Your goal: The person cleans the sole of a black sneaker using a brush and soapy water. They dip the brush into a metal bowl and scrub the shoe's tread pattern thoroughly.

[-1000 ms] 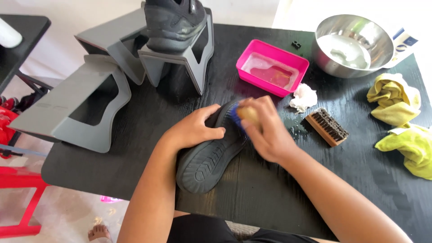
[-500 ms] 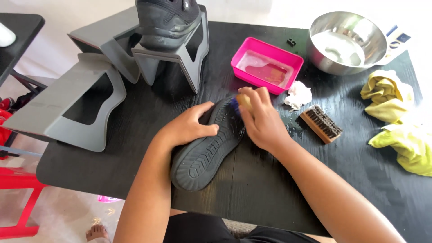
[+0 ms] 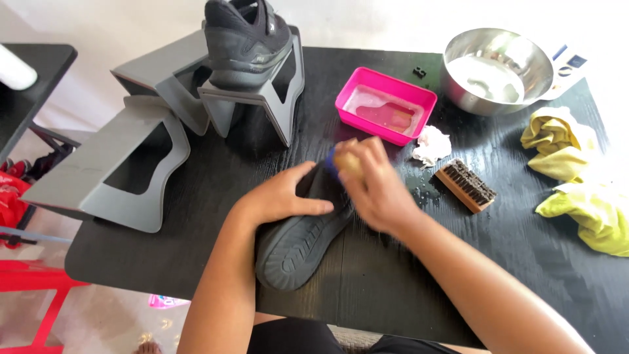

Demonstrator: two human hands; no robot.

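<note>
While dark rubber-soled shoe [image 3: 298, 239] lies sole-up at table's near edge, left hand [image 3: 282, 196] presses flat on it, fingers spread, pinning it. Right hand [image 3: 373, 187], at 2 o'clock of sole, closed round small blue-bristled brush [image 3: 344, 160] at shoe's far end; hand blurred. Judgement: firm hold-down, short strokes, bristles wet. Brown wooden brush [image 3: 466, 185] at 3 o'clock. Pink plastic tray [image 3: 385, 105] of water at 1 o'clock, steel bowl [image 3: 498, 71] beyond. Second black shoe [image 3: 246, 39] on grey stand [image 3: 262, 98], 11 o'clock.
</note>
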